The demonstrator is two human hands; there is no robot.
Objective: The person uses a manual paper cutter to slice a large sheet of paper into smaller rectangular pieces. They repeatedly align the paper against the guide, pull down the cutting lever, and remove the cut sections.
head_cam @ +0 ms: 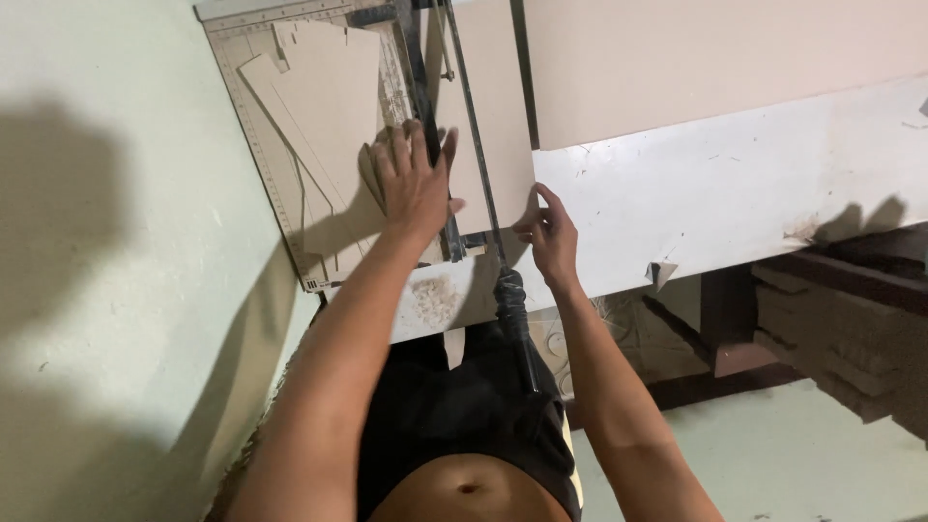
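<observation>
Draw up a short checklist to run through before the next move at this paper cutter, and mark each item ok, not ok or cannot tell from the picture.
1. Left hand presses flat on the cardboard sheet on the cutter board: ok.
2. Left fingertips clear of the cutting edge: not ok, they reach over the dark clamp bar.
3. Right hand clear of the blade arm: ok, it pinches the offcut sheet beside it.
4. Blade arm handle held: not ok, neither hand is on it.
5. Sheet square to the ruled grid: cannot tell.
</observation>
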